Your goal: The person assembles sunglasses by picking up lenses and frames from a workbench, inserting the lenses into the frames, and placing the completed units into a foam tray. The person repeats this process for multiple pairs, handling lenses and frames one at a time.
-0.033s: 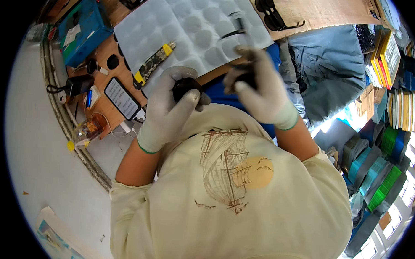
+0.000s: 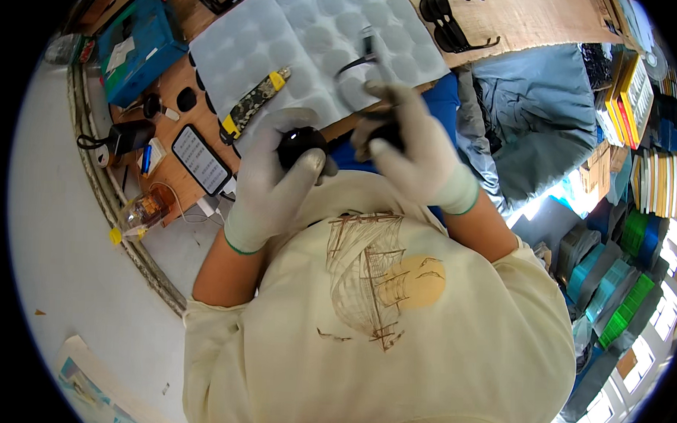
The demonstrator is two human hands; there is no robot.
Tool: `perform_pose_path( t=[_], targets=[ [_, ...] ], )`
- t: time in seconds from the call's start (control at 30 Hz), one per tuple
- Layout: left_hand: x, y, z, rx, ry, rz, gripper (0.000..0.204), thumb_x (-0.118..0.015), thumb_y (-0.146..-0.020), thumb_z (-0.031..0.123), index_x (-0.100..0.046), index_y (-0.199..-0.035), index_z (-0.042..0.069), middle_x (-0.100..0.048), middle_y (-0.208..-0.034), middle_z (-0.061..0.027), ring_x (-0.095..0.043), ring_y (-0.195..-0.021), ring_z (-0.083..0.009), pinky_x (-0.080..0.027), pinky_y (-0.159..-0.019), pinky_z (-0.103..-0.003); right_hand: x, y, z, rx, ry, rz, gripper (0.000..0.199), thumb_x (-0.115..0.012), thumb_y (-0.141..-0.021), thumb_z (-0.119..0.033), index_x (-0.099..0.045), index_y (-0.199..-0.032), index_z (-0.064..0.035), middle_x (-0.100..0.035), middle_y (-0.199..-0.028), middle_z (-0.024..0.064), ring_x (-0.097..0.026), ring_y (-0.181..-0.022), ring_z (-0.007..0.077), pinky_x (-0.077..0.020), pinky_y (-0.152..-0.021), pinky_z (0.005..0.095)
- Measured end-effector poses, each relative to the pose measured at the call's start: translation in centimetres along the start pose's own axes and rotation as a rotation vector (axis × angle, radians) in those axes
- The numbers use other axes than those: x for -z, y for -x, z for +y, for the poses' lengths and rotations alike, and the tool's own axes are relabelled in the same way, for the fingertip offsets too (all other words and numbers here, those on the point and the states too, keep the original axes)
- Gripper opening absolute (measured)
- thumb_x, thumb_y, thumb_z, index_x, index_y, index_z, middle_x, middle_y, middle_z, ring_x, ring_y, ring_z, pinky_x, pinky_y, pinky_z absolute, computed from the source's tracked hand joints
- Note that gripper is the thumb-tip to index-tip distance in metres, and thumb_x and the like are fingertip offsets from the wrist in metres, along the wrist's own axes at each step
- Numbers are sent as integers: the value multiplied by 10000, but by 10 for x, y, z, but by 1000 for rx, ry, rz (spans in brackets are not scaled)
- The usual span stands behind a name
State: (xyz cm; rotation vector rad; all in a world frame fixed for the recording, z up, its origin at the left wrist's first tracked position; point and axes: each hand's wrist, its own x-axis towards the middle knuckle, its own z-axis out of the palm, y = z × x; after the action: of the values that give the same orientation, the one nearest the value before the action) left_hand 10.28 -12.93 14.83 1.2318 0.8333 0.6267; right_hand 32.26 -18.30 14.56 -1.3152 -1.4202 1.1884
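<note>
Wearing, 6 o'clock: cream shirt [image 2: 274, 343] with a printed sailing ship, nearest of all.
Left glove, 11 o'clock: left hand [image 2: 273, 168] gripping a glossy black piece [image 2: 300, 145], fingers curled around it and thumb laid over, just beyond the shirt front.
Right glove, 1 o'clock: right hand [image 2: 423, 143] closed round a dark eyewear piece [image 2: 388, 133]; blur hides its outline.
Temple arm, 12 o'clock: slim, curved temple arm [image 2: 359, 61] beyond the right fingertips, seen over the tray; whether it joins the dark eyewear piece I cannot tell.
Step in hand: by my judgement, working on eyewear with both hands, each holding its own piece off the desk [image 2: 171, 79].
Next move calls for: I judge, a steady left grip, light pressure on the glossy surface, and room around the slim arm.
Dimpled tray, 12 o'clock: white tray [image 2: 314, 50] with round hollows; a camouflage-patterned utility knife [image 2: 255, 106] with yellow ends lies at its left, toward 11.
Phone, 10 o'clock: lit smartphone [image 2: 201, 160] on the desk; a loose dark lens [image 2: 186, 99] sits beyond it.
Far edge: folded black sunglasses [image 2: 451, 29] at 1 o'clock, blue case [image 2: 141, 52] at 10.
</note>
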Motion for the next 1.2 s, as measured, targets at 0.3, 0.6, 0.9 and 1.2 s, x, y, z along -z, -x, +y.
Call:
perform_pose_path(
  t=[0.3, 0.6, 0.9, 1.2],
  targets=[
    [39, 66, 6, -35, -457, 146, 401, -584, -934, 19, -474, -1310, -69, -633, -989, -169, -643, -858, -207, -521, -763, -341, -59, -21, -18, 28, -11, -325, 339, -649, -925, -147, -539, -1183, 44, -688, -927, 208, -688, -831, 389, -543, -740, 388],
    [51, 61, 5, 71, 315, 36, 343, -639, -954, 110, -589, -1257, -43, -658, -1035, -88, -618, -808, -130, -506, -717, -276, -58, -21, -18, -141, -308, -514, 226, -559, -960, -123, -601, -1115, 37, -680, -902, 125, -641, -781, 193, -517, -729, 313],
    [42, 49, -6, 44, 215, 35, 303, -686, -926, 132, -598, -1163, -35, -653, -1043, -74, -599, -911, -119, -508, -835, -288, -48, -10, -20, -292, -323, -394, 299, -445, -978, -98, -598, -1176, 66, -662, -861, 82, -586, -741, 123, -487, -684, 278],
    [33, 49, -13, -13, 178, 70, 256, -688, -938, 127, -606, -1117, -38, -663, -1061, -92, -614, -973, -133, -511, -887, -302, -49, -4, -20, -235, -278, -293, 237, -441, -975, -78, -598, -1077, 68, -618, -739, 38, -548, -618, 105, -467, -593, 265]
  ],
)
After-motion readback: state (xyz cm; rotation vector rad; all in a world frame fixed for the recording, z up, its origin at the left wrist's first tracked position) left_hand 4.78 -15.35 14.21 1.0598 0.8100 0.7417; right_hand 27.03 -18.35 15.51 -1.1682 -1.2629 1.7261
